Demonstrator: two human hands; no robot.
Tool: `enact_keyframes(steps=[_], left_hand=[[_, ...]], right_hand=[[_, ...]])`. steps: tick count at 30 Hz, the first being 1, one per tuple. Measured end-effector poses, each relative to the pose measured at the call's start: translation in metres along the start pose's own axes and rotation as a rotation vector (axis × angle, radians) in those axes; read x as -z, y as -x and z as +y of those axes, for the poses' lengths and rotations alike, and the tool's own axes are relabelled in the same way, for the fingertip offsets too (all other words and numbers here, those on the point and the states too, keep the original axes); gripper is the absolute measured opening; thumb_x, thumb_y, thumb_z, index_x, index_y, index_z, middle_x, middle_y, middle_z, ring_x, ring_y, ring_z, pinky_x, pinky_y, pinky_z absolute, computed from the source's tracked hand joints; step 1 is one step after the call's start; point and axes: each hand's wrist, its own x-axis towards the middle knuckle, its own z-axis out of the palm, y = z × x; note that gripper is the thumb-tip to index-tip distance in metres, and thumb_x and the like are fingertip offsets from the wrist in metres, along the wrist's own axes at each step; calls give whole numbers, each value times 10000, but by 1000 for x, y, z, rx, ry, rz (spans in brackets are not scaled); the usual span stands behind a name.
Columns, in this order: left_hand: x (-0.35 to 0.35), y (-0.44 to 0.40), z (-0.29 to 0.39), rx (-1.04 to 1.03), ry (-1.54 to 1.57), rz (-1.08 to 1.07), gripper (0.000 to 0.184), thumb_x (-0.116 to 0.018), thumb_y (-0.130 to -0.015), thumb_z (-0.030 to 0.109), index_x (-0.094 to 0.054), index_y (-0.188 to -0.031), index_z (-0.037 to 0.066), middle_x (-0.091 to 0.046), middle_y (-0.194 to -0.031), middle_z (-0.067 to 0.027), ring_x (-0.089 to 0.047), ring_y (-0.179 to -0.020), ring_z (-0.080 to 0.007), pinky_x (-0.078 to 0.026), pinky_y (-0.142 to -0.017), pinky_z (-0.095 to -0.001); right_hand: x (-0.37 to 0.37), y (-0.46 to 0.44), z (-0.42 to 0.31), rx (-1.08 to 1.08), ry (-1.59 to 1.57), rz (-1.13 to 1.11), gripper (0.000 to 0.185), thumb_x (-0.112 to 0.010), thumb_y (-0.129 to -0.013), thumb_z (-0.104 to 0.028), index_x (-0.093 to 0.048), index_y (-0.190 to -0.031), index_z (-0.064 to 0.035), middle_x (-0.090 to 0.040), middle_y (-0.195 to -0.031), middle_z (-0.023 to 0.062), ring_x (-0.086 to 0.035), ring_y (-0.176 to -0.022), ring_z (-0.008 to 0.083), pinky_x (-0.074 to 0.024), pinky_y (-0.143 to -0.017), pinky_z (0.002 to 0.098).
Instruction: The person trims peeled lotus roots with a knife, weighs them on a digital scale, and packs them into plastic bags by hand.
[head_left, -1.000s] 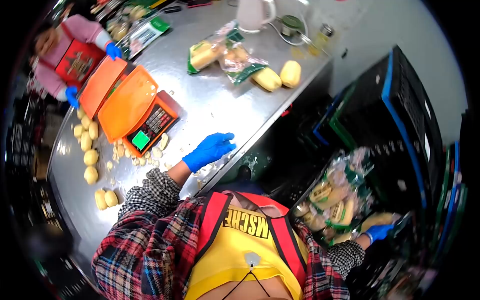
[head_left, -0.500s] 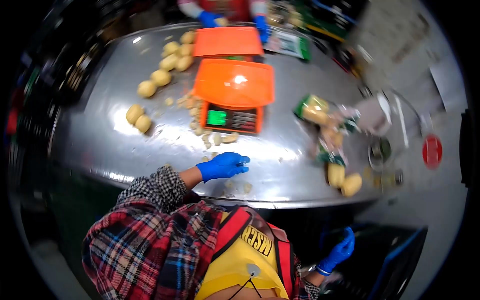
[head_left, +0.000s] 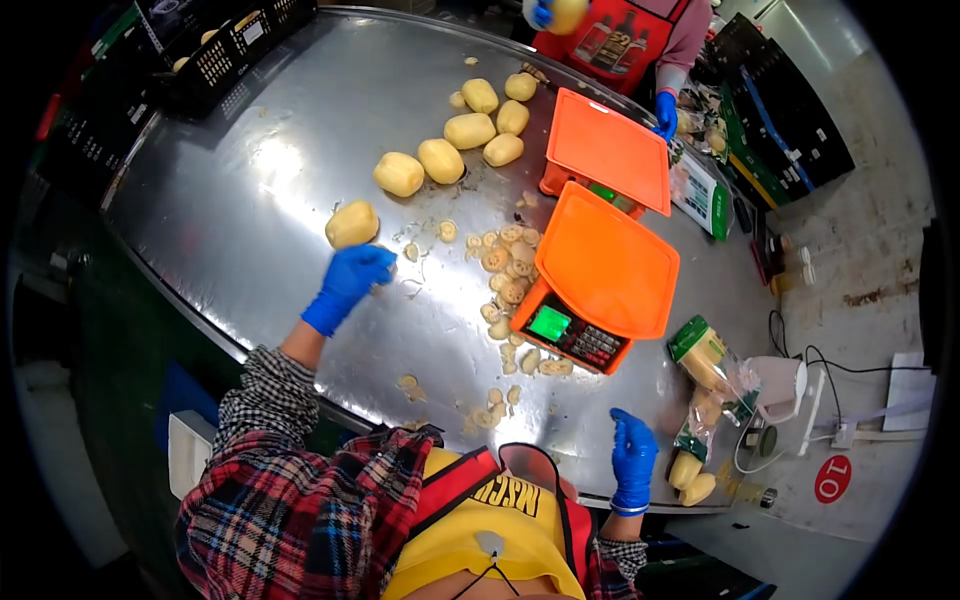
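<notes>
Table: smooth and shiny, so round things could roll.
Front orange scale: a bump could knock its tray.
Left hand: fingers bunched; I can't tell if they touch or hold anything.
Right hand: loosely open, empty, above the table edge.
Yellow root: on the table, just past the left hand; a nudge could roll it.
Slices: beside the scale; a sleeve could scatter them.

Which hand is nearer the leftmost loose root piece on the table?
Left. The left hand is close on the near side of the root piece; the right hand is far to its right.
</notes>
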Motion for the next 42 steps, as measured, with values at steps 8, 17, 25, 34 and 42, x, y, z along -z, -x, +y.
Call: enact_keyframes(steps=[8,17,25,34,42], left_hand=[[50,-92,74,-59,-182,321,318,-719,-830,252,-601,-604,61,-559,-551,-10,-438,-483,-53,-383,-473,-231],[100,-146,62,-74,-139,326,341,-637,-895,311,-646,-1109,47,-677,-958,-44,-581,-773,-83,-476,-751,-242],[39,-129,28,-438,-926,128,1200,-854,-583,421,-146,-1486,66,-351,-1395,-277,-337,-1308,-417,-358,-1050,-450],[40,-142,57,76,586,-322,685,-583,-847,490,-436,-1327,24,-561,-1240,-206,-594,-1086,-325,-515,-865,-428],[-28,-68,101,266,1201,-920,1058,-377,-775,806,-290,-1411,-35,-385,-1378,-309,-496,-1193,-427,-448,-969,-523]], right_hand=[[-34,40,-18,-204,-36,-350,199,-646,-851,-107,-680,-1045,-82,-684,-972,122,-662,-884,281,-510,-782,348],[-79,69,-28,-446,-328,-552,364,-680,-827,-147,-602,-1172,-64,-627,-1115,174,-601,-1021,337,-474,-878,384],[-79,5,-58,-90,-86,-637,388,-648,-848,-163,-575,-1223,-97,-624,-1116,160,-596,-1011,338,-474,-862,394],[-83,31,-58,-244,-310,-569,383,-675,-831,-161,-599,-1199,-87,-629,-1116,166,-606,-1016,330,-479,-866,373],[-75,-88,-122,205,-307,-142,456,-670,-814,-104,-561,-1253,-53,-608,-1200,140,-571,-1109,323,-447,-936,392]])
